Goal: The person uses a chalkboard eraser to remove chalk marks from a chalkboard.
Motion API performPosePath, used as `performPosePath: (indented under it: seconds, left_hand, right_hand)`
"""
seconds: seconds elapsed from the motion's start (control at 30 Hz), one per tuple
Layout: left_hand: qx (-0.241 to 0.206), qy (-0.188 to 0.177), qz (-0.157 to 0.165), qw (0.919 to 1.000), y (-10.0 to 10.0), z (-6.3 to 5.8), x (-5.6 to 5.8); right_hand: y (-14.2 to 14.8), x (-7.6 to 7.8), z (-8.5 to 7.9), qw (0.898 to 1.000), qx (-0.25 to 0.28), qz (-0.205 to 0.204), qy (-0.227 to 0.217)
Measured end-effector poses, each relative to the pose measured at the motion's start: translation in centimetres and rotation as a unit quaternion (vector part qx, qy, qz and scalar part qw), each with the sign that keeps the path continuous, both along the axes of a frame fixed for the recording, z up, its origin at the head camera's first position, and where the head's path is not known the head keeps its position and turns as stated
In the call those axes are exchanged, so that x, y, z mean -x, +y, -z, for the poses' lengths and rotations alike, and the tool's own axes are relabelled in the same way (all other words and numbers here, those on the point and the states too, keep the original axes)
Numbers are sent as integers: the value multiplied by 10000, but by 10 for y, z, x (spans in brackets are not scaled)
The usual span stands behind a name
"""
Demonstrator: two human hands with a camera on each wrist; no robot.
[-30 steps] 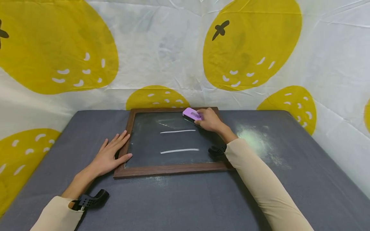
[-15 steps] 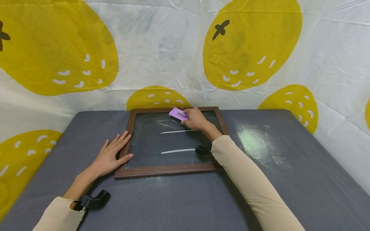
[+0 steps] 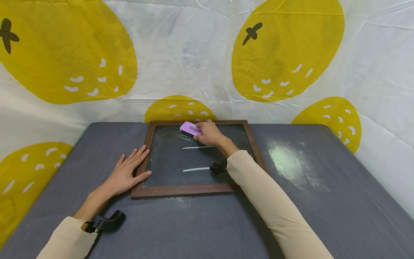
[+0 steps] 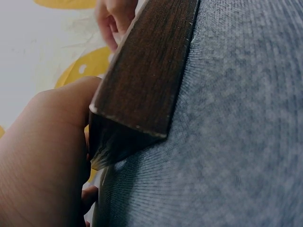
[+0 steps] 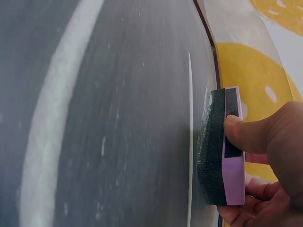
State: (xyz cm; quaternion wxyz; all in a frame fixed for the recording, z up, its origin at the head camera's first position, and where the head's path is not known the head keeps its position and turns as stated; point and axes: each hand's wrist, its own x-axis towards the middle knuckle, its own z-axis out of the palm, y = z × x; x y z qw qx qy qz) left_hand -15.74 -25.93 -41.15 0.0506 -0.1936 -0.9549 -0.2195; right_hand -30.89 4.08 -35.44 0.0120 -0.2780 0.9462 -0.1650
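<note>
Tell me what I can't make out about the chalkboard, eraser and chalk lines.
Head view: the upper chalk line's right end, hidden by the right hand and wrist.
Head view: the lower chalk line's right end, behind the black wrist mount.
Head view: print on the eraser, too small.
Left wrist view: the chalkboard's face, hidden by its brown frame.

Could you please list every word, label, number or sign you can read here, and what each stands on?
None can be read.
Purple eraser: dark print on top, too small to read.
Chalkboard: two white lines, no letters or numbers.
Patterned cloth: dark cross-shaped marks, no words.
</note>
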Motion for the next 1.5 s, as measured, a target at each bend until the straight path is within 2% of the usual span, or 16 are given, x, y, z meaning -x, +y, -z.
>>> performPosePath:
  seconds: [0.37, 0.63, 0.93, 1.2, 1.33, 1.5]
  left_hand:
    - [21, 95, 9, 10000, 0, 3, 1]
    - [-14, 194, 19, 9998, 1, 3, 0]
    - [-16, 121, -4, 9999, 2, 3, -2]
    - [-8, 129, 2, 9999, 1, 2, -2]
    - [-57, 140, 42, 9999, 1, 2, -3]
    - [-77, 209, 72, 9997, -1, 2, -2]
  right_hand:
    - [-9, -4, -3, 9995, -251, -162, -38]
    - [-3, -6, -6, 9985, -109, -454, -282]
    - [8, -11, -9, 9941, -25, -858, -667]
    - [13, -14, -12, 9916, -171, -1065, -711]
    - [24, -13, -14, 9922, -193, -1013, -701]
    - [55, -11, -15, 9959, -37, -667, -611]
